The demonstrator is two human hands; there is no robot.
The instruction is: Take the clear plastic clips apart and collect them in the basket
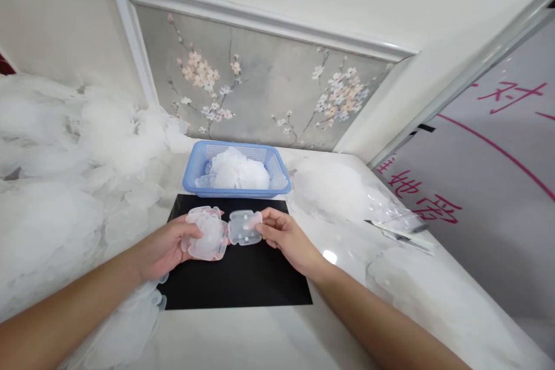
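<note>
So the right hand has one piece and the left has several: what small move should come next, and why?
Probably tilt the translucent piece slightly with the right hand for a look at its face: it is held by one edge, its white dots show against the black sheet, and the left hand already holds several similar pieces.

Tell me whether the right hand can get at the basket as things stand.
Probably yes: the basket stands just past the mat, and nothing shows between it and the right hand. That hand pinches a clear piece, though, which might hamper a grip.
</note>
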